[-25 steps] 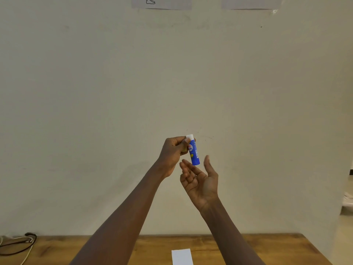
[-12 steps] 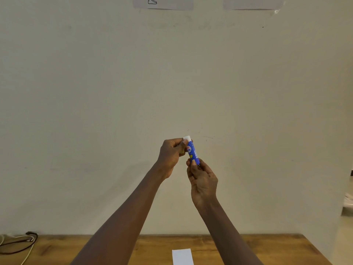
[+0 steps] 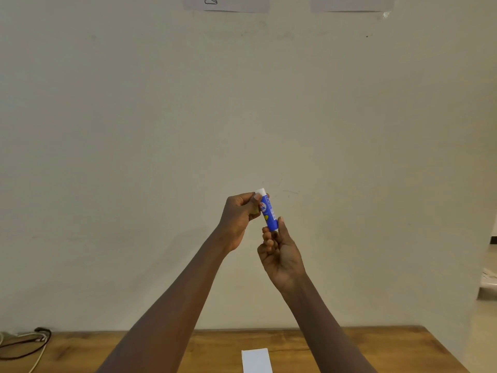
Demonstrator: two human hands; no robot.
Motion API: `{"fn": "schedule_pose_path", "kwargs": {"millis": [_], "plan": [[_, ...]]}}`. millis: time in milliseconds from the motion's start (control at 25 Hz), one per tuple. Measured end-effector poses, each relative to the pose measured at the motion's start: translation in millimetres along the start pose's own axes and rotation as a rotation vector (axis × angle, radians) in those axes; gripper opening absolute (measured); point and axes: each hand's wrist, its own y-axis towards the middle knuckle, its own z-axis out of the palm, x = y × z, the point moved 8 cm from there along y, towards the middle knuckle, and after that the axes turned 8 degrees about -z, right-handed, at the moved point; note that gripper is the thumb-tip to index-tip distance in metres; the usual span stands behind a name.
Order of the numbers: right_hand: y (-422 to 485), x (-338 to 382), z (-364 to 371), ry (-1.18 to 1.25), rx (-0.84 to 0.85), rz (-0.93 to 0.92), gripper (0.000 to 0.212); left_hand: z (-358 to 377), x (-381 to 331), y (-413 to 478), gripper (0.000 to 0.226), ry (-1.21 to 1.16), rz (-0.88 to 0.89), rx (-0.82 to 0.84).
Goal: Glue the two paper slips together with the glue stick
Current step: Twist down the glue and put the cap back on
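I hold a blue glue stick (image 3: pixel 269 212) with a white cap up in front of the wall, nearly upright. My left hand (image 3: pixel 238 219) pinches its upper end near the cap. My right hand (image 3: pixel 279 251) grips the bottom end with thumb and fingertips. A white paper slip (image 3: pixel 256 359) lies on the wooden table (image 3: pixel 363 348) below, between my forearms; its near end is cut off by the frame. I see only that one slip.
Cables (image 3: pixel 29 343) lie on the table's far left corner. A plain wall stands right behind the table, with two sheets (image 3: pixel 228 4) taped at the top. The table's right edge drops to the floor.
My right hand, open below the glue stick a second ago, has closed on its bottom end. My left hand has kept its hold near the cap.
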Motion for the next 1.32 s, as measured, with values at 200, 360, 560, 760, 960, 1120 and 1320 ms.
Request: {"fn": "schedule_pose_path", "kwargs": {"millis": [200, 360, 560, 760, 960, 1120, 1320], "plan": [[-1.3, 10.0, -5.5, -0.039, -0.034, -0.153, 0.012, -4.0, 2.8, -0.9, 0.026, 0.089, -0.011, -0.08], [-2.1, 19.7, -6.8, -0.158, -0.107, -0.294, 0.006, -7.0, 8.6, -0.6, 0.032, 0.171, -0.051, -0.173], [-6.4, 20.2, -11.2, -0.161, -0.155, -0.319, 0.005, -4.7, 11.8, -4.7, 0.033, 0.145, -0.072, -0.141], [-8.1, 10.2, -8.0, 0.026, -0.11, -0.191, 0.007, -2.2, 17.2, -7.7, 0.035, -0.331, -0.145, -0.023], [-9.0, 9.8, -8.2, -0.067, -0.092, -0.201, 0.006, -3.8, 9.1, -5.3, 0.036, -0.408, -0.097, -0.017], [-8.7, 15.2, -7.9, -0.15, -0.097, -0.258, 0.007, -10.8, 6.7, -4.0, 0.034, -0.448, -0.031, -0.082], [-9.6, 18.6, -13.0, -0.24, -0.147, -0.325, 0.01, -10.4, -0.9, -5.9, 0.031, -0.125, 0.043, -0.104]]}}
